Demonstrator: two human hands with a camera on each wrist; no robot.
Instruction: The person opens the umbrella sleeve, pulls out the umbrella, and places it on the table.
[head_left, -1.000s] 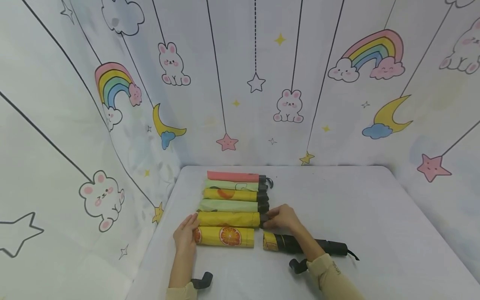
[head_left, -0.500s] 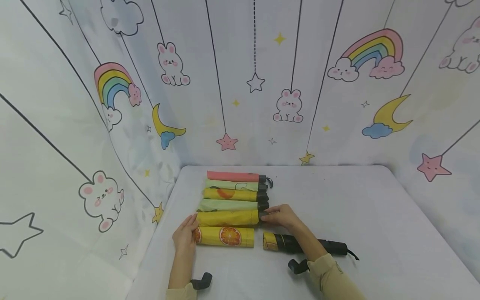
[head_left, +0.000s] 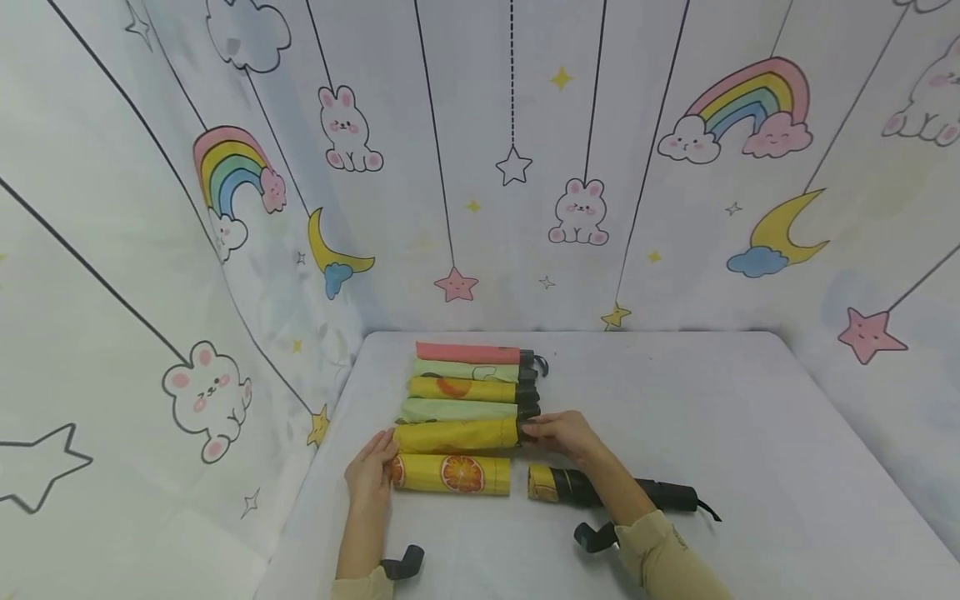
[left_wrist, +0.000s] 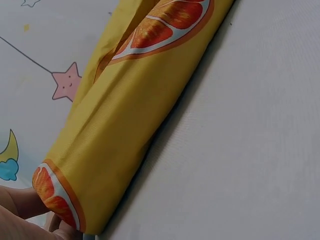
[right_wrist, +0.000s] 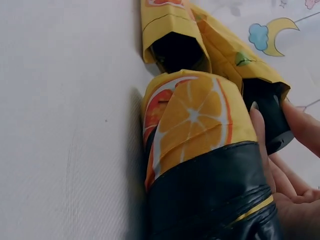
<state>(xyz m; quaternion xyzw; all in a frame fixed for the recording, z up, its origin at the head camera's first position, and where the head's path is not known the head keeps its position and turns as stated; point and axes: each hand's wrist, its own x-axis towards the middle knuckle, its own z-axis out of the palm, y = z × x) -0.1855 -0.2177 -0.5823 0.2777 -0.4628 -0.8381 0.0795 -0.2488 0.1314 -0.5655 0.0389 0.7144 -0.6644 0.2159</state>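
Observation:
In the head view, my right hand point(head_left: 564, 435) pinches the black handle end of a yellow covered umbrella point(head_left: 453, 437), the nearest of a row. The right wrist view shows its black handle point(right_wrist: 269, 117) between thumb and finger. My left hand point(head_left: 369, 473) lies at the row's left side, fingers extended, touching the left ends of this umbrella and of a yellow orange-slice sleeve point(head_left: 480, 476) in front of it. The sleeve's near end is open and dark inside. A folded black-and-yellow umbrella point(head_left: 663, 495) with a wrist strap lies under my right forearm, its end facing the sleeve.
Behind lie more covered umbrellas: pale green point(head_left: 457, 411), yellow point(head_left: 461, 388), another pale green point(head_left: 450, 369) and red point(head_left: 465, 352), black handles to the right. The white table point(head_left: 675, 392) meets a patterned cloth backdrop point(head_left: 465, 125) at its back and left.
The right end of the yellow umbrella has shifted slightly away, toward the pale green one, with my right hand on its handle. My left hand and the orange-slice sleeve stay nearly still.

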